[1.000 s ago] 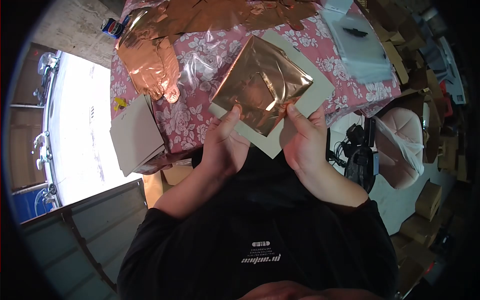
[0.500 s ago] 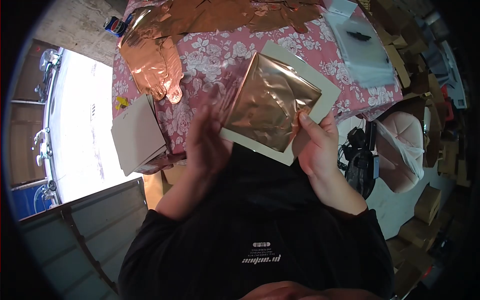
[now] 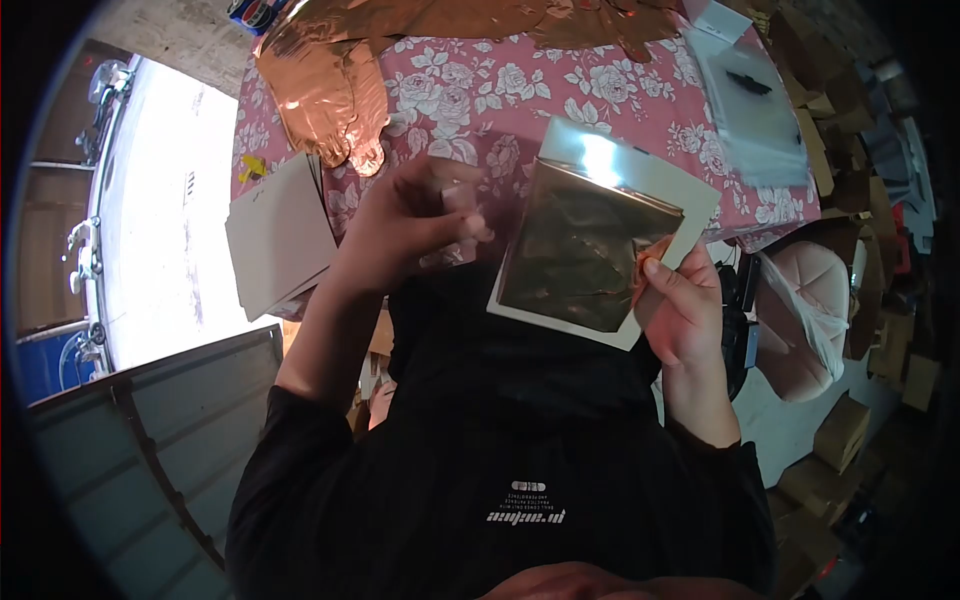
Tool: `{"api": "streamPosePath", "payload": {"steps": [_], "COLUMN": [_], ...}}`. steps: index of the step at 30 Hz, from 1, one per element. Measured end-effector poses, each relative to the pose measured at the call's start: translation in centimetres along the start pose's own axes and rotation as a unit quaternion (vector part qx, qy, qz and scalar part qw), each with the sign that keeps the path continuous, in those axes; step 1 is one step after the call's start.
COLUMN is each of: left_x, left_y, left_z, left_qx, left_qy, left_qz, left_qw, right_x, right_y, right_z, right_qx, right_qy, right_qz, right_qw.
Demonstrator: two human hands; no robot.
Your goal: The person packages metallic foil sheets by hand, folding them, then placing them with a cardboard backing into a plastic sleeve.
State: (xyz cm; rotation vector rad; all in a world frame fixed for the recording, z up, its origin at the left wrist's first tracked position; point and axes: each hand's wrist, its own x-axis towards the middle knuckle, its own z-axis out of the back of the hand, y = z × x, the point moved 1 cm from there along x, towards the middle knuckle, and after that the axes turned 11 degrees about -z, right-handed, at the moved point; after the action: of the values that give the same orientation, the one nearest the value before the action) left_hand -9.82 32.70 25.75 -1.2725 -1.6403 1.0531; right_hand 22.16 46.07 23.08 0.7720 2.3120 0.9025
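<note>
My right hand grips a pale square board by its lower right edge, thumb on top. On the board lies a shiny copper-coloured foil sheet, wrinkled and crumpled near the thumb. To the left of the board, my left hand is raised with thumb and fingers curled round what looks like thin clear plastic film. The film's outline is hard to make out against the cloth. A gap separates the left hand from the board.
A stack of pale boards lies at the table's left edge, by a yellow scrap. Loose copper foil spreads over the floral tablecloth. Clear plastic sheets lie at right. A blue can stands at upper left; a cushioned chair is at right.
My left hand has drawn away from the board's left edge, moving up, its fingers curling. The board and foil have shifted right and slightly down with my right hand, and a bright glare shows on top.
</note>
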Motion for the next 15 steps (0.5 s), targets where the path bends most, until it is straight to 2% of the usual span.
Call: {"api": "streamPosePath", "payload": {"steps": [1,2,6,8,9,11,12,13,15], "left_x": [0.2,0.2,0.1,-0.6,-0.6,-0.6,-0.8,-1.0,-1.4], "left_y": [-0.1,-0.1,0.1,0.7,0.6,0.3,0.4,0.5,0.8], "left_z": [0.0,-0.1,-0.9,-0.8,-1.0,-1.7,-1.5,-1.0,-0.1], "left_qx": [0.068,0.016,0.006,-0.063,-0.064,-0.011,-0.012,-0.025,-0.038], "left_qy": [0.006,-0.006,-0.042,-0.029,-0.029,-0.024,-0.024,-0.023,-0.024], "left_qz": [-0.003,-0.004,-0.030,0.014,0.014,0.076,0.077,0.086,0.096], "left_qw": [0.998,1.000,0.999,0.997,0.997,0.997,0.997,0.996,0.994], "right_x": [0.1,0.1,-0.3,-0.4,-0.4,-0.4,-0.3,-0.4,-0.4], "right_y": [-0.1,-0.1,0.4,0.0,0.0,0.4,0.3,0.1,-0.2], "right_z": [0.2,0.3,-0.1,-0.2,-1.0,-3.9,-4.9,-4.7,-2.5], "right_qx": [-0.003,-0.005,0.011,0.036,0.035,-0.009,-0.022,-0.022,-0.102], "right_qy": [0.000,-0.001,0.052,0.025,0.024,-0.025,-0.084,-0.085,0.007], "right_qz": [-0.008,-0.015,-0.026,-0.039,-0.039,0.008,0.012,0.010,0.022], "right_qw": [1.000,1.000,0.998,0.998,0.998,1.000,0.996,0.996,0.994]}}
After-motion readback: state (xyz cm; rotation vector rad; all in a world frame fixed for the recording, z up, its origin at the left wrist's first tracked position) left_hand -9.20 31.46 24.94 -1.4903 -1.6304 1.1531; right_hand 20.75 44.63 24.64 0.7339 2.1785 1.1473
